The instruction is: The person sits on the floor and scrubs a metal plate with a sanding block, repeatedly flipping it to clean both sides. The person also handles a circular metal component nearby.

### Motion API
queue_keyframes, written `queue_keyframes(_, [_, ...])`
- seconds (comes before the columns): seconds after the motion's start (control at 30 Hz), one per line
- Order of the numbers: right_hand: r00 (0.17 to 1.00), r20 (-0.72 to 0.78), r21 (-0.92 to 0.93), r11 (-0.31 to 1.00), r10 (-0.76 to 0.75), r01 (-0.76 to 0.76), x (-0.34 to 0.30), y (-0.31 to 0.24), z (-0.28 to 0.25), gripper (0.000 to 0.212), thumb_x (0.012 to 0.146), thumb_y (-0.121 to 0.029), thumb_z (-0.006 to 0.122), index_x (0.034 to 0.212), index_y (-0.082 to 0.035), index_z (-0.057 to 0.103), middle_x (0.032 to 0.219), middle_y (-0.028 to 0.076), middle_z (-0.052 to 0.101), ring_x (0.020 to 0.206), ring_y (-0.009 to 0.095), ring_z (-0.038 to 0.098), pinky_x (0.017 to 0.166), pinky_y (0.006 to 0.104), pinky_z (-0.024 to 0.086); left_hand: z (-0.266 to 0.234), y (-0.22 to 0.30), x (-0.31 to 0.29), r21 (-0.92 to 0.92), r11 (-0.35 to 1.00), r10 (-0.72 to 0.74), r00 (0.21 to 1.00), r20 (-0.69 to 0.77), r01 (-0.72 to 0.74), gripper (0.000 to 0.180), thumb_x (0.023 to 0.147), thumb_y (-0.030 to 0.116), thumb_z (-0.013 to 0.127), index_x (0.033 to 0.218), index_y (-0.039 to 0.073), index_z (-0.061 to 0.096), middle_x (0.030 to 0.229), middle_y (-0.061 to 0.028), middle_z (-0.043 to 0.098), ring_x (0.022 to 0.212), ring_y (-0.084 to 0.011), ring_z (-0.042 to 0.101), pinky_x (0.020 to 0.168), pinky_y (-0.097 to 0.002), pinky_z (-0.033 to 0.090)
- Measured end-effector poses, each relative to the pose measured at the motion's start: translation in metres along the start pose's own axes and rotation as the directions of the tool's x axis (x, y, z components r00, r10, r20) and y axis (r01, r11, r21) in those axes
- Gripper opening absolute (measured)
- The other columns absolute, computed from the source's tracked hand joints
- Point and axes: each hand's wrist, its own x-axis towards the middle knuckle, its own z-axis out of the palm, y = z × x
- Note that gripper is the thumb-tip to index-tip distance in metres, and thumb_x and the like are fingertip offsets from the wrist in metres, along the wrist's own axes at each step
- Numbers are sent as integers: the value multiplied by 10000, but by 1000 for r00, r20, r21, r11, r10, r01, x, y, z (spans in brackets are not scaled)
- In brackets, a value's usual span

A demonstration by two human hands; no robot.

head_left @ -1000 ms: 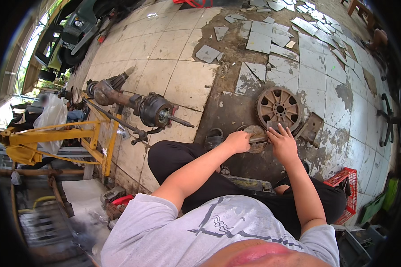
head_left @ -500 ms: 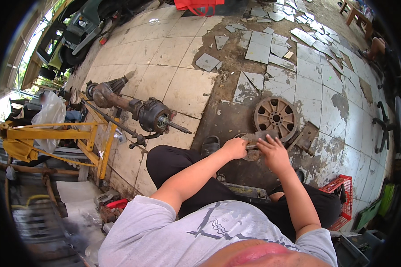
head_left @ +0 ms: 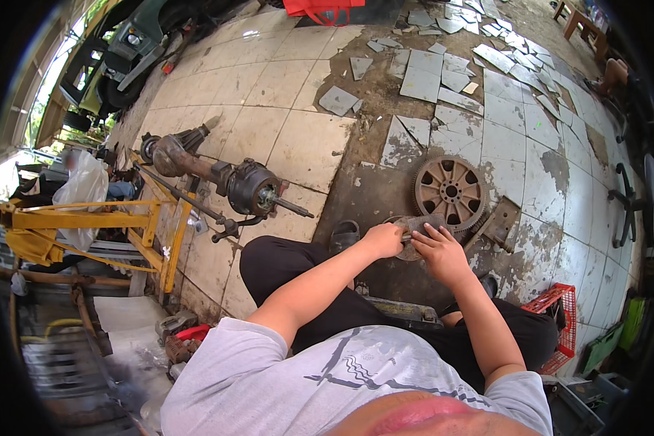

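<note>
My left hand (head_left: 385, 240) is closed, its fingers curled round a part I cannot make out. Beside it, my right hand (head_left: 441, 253) has its fingers spread over a flat grey-brown piece (head_left: 421, 222), apparently gripping it at its near edge. That piece reaches across to the fingers of my left hand. Under the hands a round metal disc (head_left: 408, 253) shows only in part. Just beyond, a rusty toothed flywheel (head_left: 450, 190) with a spoked-looking face rests on the dark floor patch. Right of the flywheel lies a rusty metal bracket (head_left: 503, 222).
An axle assembly (head_left: 221, 174) with a protruding shaft lies to the left, next to a yellow metal frame (head_left: 87, 218). A red plastic crate (head_left: 565, 323) stands near my right knee. Broken tiles (head_left: 421, 76) litter the far floor. A sandal (head_left: 344, 236) lies beside my left leg.
My right hand has shifted a little left and nearer, and the flat grey-brown piece has slid left with it. My left hand stays almost in place.
</note>
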Motion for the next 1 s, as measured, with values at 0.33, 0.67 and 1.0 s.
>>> queue_keyframes(0.33, [999, 32, -37, 999, 4, -3, -2, 1, 1, 474, 863, -89, 689, 1336, -102, 715, 1495, 52, 658, 1437, 306, 564, 1197, 489, 449, 5, -2, 2, 27, 999, -29, 999, 34, 28, 436, 829, 148, 669, 1259, 84, 704, 1092, -224, 767, 1063, -420, 727, 917, -540, 586])
queue_keyframes(0.67, [997, -17, 43, 997, 69, -69, 1, 3, -4, 390, 933, -84, 640, 1310, -109, 737, 1472, 41, 674, 1446, 288, 559, 1209, 476, 443, 5, -4, 7, 31, 999, -36, 998, 47, 35, 391, 827, 152, 677, 1208, 70, 707, 1067, -223, 768, 1053, -423, 728, 897, -541, 589])
queue_keyframes(1.0, [997, -8, 25, 997, 77, -77, -2, 6, 1, 407, 927, -100, 665, 1330, -115, 720, 1492, 40, 657, 1454, 277, 550, 1218, 486, 434, 0, 5, 2, 19, 999, -41, 998, 39, 41, 394, 820, 151, 672, 1199, 59, 725, 1070, -238, 762, 1066, -423, 724, 901, -538, 588])
